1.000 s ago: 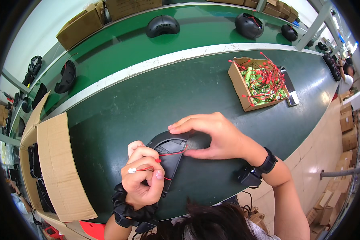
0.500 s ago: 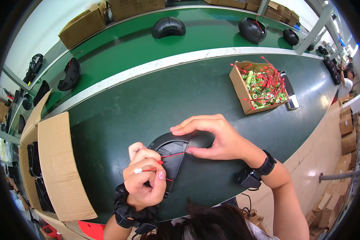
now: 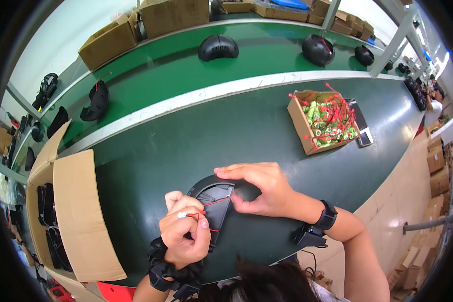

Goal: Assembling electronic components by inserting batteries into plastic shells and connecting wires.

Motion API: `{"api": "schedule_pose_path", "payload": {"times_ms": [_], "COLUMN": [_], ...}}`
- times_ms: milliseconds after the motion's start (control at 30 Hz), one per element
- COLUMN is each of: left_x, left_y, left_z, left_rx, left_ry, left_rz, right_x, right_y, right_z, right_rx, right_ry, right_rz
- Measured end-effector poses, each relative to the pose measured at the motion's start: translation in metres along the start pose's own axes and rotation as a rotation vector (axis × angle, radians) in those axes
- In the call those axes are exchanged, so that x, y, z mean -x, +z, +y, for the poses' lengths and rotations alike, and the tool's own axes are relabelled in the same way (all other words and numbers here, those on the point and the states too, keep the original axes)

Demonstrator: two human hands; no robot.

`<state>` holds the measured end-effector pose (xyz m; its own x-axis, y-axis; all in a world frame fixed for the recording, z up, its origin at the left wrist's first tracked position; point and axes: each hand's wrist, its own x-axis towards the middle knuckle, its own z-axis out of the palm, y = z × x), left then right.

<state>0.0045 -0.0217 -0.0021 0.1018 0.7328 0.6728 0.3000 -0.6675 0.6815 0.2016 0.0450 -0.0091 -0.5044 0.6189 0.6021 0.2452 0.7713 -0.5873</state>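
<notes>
A black curved plastic shell part (image 3: 214,199) lies on the dark green table (image 3: 196,141) close to me. My right hand (image 3: 260,187) presses down on its right side, fingers spread over the top edge. My left hand (image 3: 184,231) is closed around thin red wires (image 3: 211,204) with a small white connector (image 3: 181,215) at the fingertips. The wires run from that hand across the shell's inner face.
An open cardboard box (image 3: 323,122) of green cells with red wires stands at the right, a phone (image 3: 361,130) beside it. A large open carton (image 3: 65,216) with black parts sits at the left. Black shells (image 3: 218,47) ride the green conveyor behind.
The view has shifted slightly. Both hands stay on the shell; the left hand keeps the red wires, pulled a little nearer to me.
</notes>
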Motion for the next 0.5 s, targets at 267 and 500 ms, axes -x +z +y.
{"api": "schedule_pose_path", "payload": {"times_ms": [267,500], "left_x": [-0.004,-0.011], "left_y": [-0.001,-0.016], "left_z": [-0.016,-0.024], "left_rx": [-0.127,-0.208], "left_ry": [-0.023,-0.034], "left_rz": [0.198,0.37], "right_x": [-0.066,-0.218], "right_y": [-0.022,-0.035], "right_z": [0.02,0.146], "right_rx": [-0.084,0.497], "right_ry": [0.067,0.331], "right_rz": [-0.139,0.222]}}
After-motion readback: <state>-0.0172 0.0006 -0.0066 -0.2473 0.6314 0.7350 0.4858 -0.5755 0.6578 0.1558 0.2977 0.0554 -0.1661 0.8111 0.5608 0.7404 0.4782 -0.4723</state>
